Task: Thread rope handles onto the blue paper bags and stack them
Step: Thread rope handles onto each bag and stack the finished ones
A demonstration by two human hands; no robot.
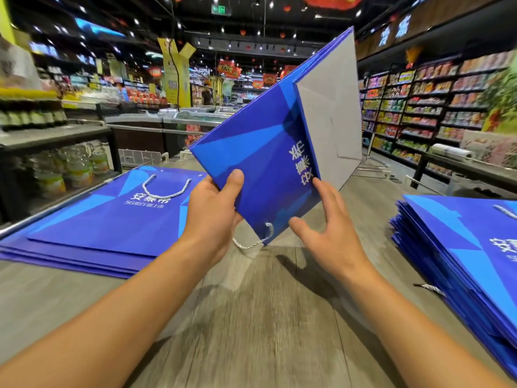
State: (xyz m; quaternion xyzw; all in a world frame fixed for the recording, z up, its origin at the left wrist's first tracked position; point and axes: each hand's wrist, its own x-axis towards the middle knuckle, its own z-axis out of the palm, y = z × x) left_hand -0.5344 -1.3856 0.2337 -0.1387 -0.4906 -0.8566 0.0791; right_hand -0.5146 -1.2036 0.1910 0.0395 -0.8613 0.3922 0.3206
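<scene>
bag stacks [106, 228] [461, 247] flank raised bag [260, 152]; shelves blurry.

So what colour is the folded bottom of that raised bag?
Grey, on the raised bag, clearest in the head view.

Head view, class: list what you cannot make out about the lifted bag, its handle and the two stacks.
- Held bag: far face, turned away.
- Rope handle: one end hidden behind left hand.
- Right stack: cut off by frame edge.
- Left stack: count unclear, edges blurred.
</scene>
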